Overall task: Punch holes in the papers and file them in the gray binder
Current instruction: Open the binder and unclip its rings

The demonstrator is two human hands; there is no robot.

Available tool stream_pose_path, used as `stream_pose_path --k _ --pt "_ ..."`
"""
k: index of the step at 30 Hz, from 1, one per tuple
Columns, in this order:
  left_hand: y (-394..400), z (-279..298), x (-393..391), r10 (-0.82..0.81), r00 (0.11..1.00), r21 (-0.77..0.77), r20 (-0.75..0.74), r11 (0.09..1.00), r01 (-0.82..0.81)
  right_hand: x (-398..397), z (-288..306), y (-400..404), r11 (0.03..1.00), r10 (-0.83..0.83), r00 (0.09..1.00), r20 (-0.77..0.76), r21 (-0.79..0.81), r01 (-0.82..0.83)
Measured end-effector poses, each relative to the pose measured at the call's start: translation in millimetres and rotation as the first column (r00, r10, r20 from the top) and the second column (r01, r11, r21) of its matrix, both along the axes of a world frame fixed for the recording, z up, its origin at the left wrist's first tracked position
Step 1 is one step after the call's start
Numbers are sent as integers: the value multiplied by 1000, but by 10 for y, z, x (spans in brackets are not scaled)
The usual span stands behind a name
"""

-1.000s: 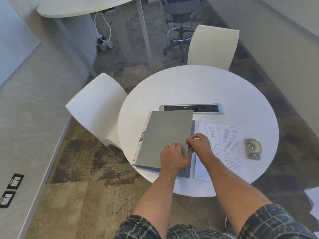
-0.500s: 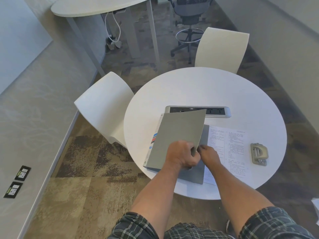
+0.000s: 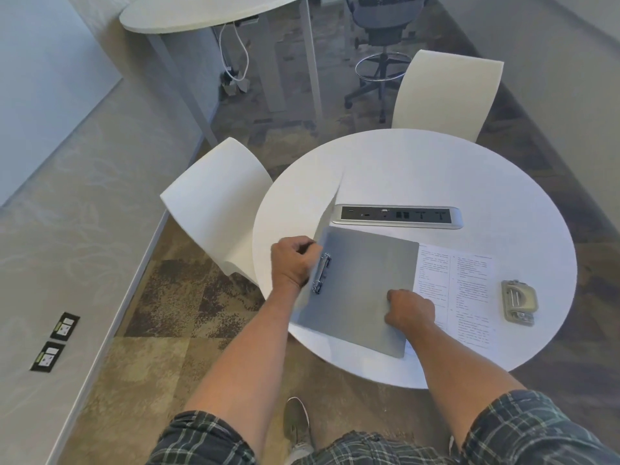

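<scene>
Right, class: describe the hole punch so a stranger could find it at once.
Start at the round white table. Right of the open gray binder lies a printed paper, and just beyond its right edge sits the hole punch, the only small, beige, metal-levered thing there.

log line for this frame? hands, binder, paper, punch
left hand: grip on lifted front cover | right hand: resting on gray binder, open | paper: flat, unpunched | hole punch: untouched

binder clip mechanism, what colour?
Shiny silver metal clip, against the gray binder inside. Shows best in the head view.
</scene>
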State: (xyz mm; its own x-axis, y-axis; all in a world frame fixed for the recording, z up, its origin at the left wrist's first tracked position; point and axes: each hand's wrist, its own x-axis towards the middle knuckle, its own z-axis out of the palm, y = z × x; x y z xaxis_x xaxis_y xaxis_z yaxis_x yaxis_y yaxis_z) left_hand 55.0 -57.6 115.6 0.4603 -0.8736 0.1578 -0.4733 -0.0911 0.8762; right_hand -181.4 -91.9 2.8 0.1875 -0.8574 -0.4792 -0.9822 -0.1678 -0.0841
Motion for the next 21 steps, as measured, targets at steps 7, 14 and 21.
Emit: stream_pose_path --k 7,14,21 --pt "246 148 821 234 743 216 -628 969 -123 -5 4 53 999 45 999 25 -19 -45" --pt "676 -2 1657 311 631 316 -710 942 -109 34 16 100 999 46 999 30 -18 -45" --pt "903 -277 1826 646 764 485 1 667 -565 9 23 112 997 70 998 4 -20 -70"
